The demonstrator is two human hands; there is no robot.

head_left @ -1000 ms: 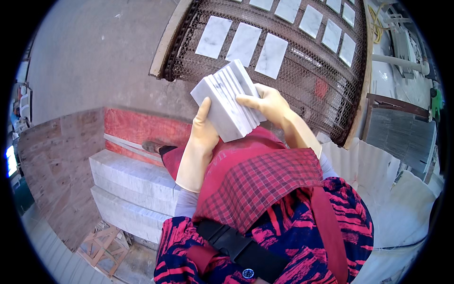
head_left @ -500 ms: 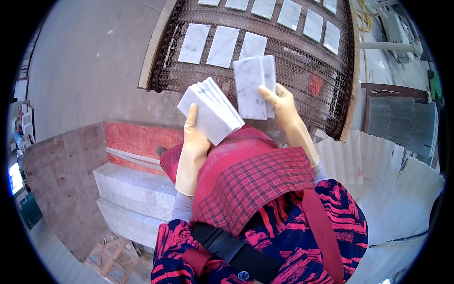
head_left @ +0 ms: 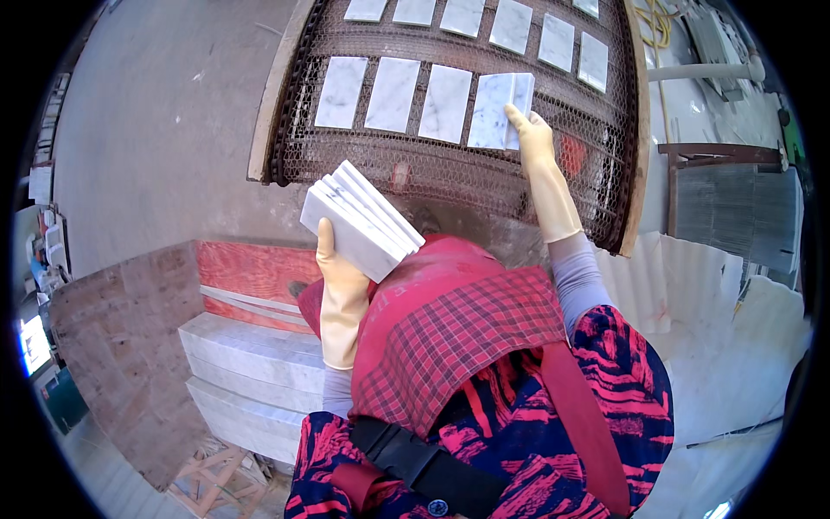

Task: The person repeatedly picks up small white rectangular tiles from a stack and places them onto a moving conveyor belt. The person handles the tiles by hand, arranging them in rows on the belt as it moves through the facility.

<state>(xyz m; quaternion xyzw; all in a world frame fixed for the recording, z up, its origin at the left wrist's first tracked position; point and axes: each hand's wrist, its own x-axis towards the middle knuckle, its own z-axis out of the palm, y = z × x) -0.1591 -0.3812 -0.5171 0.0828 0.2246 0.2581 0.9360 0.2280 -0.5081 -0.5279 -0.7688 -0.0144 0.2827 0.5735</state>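
Observation:
My left hand, in a cream rubber glove, grips a fanned stack of several white marble tiles in front of the red apron, thumb on the top face. My right hand, gloved alike, pinches two overlapping marble tiles by their right side. They are over the wire mesh conveyor belt, at the right end of its near row. Whether the lower tile touches the mesh, I cannot tell. Left of it in that row lie three tiles, the closest being a grey-veined tile.
A farther row of tiles lies on the belt. Wooden rails edge the belt. At lower left, long pale stone slabs are stacked by a brown board. Corrugated sheets stand at right, below a grey pipe.
My right hand has moved away from my body with its two tiles, out to the near row's right end. My left hand with its stack has shifted slightly left and down.

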